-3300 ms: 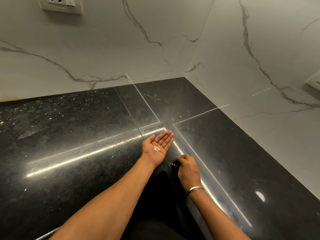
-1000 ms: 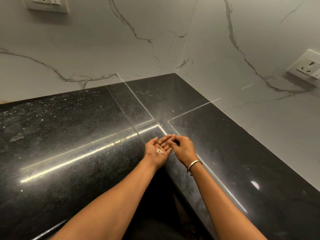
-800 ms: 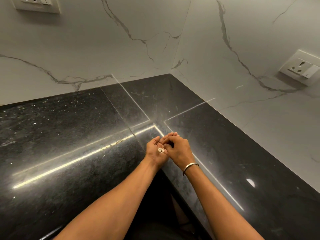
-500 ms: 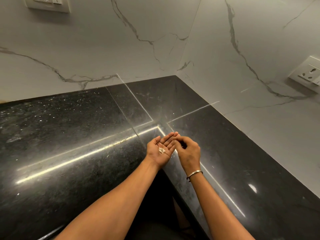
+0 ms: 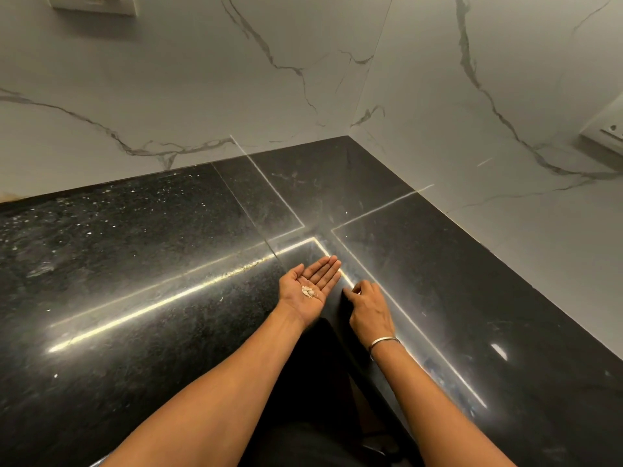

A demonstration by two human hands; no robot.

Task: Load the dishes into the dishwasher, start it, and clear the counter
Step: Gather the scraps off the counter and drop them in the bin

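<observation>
Your left hand [image 5: 312, 288] lies palm up just above the counter [image 5: 135, 264], fingers straight and together, and cups a small heap of pale, flaky crumbs [image 5: 308, 291] in the hollow of the palm. Your right hand [image 5: 369, 308] sits just beside it but apart from it, knuckles up and fingers curled, with the tips drawn together and pointing down at the stone. Whether they pinch a crumb is too small to tell. A thin, smooth metal bangle [image 5: 384, 342] rings that wrist. The counter is polished black stone, L-shaped into the corner and flecked with tiny glinting specks. It is glossy enough to carry long bright streaks of light, and straight seams [image 5: 286, 203] cross it. A few pale specks lie scattered on its left side. Behind it the wall [image 5: 168, 79] is matte grey-white marble-look slab with thin dark veins. A rectangular switch plate [image 5: 97, 3] is cut off at the top left, and a socket plate [image 5: 606, 129] sits at the right edge.
</observation>
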